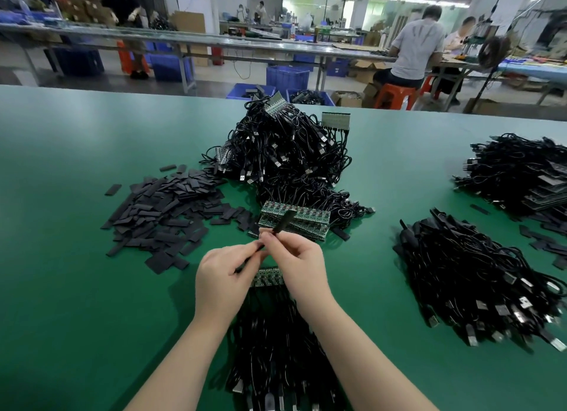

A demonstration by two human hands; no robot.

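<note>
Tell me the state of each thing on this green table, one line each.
left hand, pinching the black sleeve's lower end.
right hand, gripping the black sleeve.
black sleeve, held up, tilted.
sleeve pile, loose, lying flat.
USB cable heap, tangled.
circuit board strip, lying flat, cables attached.

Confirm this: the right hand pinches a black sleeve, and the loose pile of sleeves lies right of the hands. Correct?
Wrong side. The head view shows the loose pile of sleeves left of the hands. The right hand does pinch a black sleeve; the left hand pinches a thin black piece.
</note>
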